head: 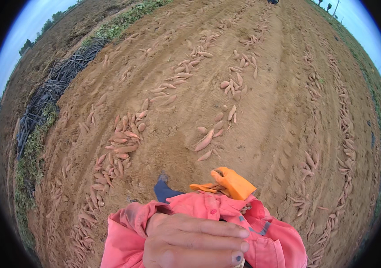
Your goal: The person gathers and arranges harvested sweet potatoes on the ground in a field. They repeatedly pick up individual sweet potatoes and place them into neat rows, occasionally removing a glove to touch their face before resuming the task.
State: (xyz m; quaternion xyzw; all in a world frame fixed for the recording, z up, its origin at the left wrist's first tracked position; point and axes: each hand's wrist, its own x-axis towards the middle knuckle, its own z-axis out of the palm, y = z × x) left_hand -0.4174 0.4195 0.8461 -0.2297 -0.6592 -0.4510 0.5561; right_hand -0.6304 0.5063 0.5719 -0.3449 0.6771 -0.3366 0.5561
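My left hand (194, 239) lies across the bottom of the view, bare, its back toward me and its fingers together, pointing right. One fingertip has a dark spot on its nail. Under the fingertips a small pale edge shows, and I cannot tell what it is or whether the hand grips it. In front of my pink shirt (271, 249) are orange rubber gloves (235, 184), beside the end of the right sleeve. My right hand is largely hidden there; whether it wears or holds them is unclear. A dark blue trouser leg (165, 190) and a shoe show beyond the shirt.
Brown soil carries long rows of sweet potatoes. A dense heap (123, 140) lies ahead on the left, and a looser row (205, 140) lies straight ahead. More rows (344, 130) run along the right. Black plastic strips (63, 75) and green vines (31, 167) border the left.
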